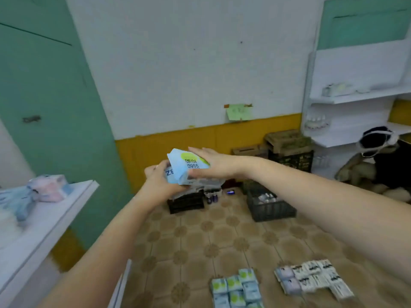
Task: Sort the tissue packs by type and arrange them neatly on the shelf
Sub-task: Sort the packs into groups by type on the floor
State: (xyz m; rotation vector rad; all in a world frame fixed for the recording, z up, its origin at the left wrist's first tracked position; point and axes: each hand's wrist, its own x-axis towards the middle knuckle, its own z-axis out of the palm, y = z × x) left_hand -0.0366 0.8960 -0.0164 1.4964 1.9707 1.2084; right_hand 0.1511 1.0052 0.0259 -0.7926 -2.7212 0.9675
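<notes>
Item: blue tissue pack [186, 166], held mid-air above the floor. Left hand [159, 177] curled round its lower end; right hand [209, 162] flat-fingered on top. Shelf [55, 210], left, apparently holds pastel packs [47, 188]. Advice: square edges, place beside matching type.

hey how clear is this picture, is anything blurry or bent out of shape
Head view: soft, even indoor light, no glare or hard shadows; the tissue packs on the shelf are smeared by blur; the print on the blue pack held between the left hand and right hand is partly readable; the wide angle bows the door edge and stretches the forearms.
</notes>
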